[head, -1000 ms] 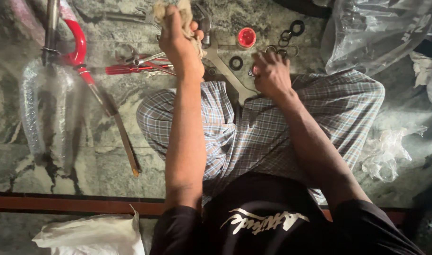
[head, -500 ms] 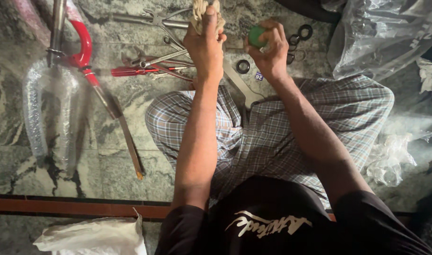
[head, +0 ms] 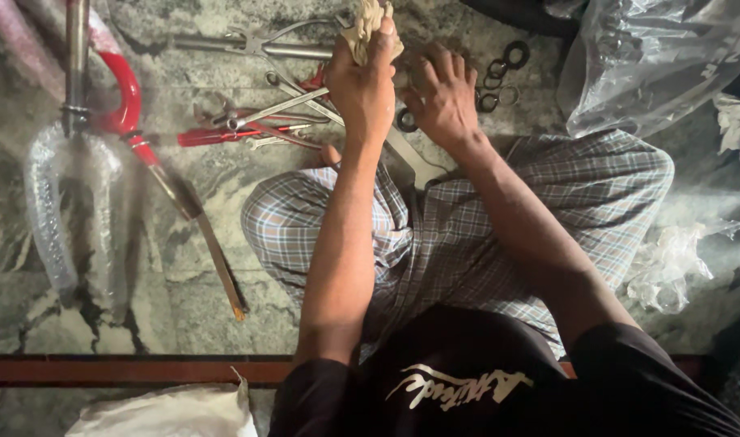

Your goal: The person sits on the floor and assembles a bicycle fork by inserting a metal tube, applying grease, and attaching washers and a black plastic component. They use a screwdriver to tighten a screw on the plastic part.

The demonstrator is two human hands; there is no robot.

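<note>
Both hands working just above the checked cloth.
Left hand clenched around a rag; right hand fingers spread, contents unclear, beside black rings.

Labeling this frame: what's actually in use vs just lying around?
In use:
left hand gripping a rag
right hand beside it; what it holds is hidden

Lying about:
pliers and spanners
black rings
bubble-wrapped bicycle fork
plastic sheet
</note>
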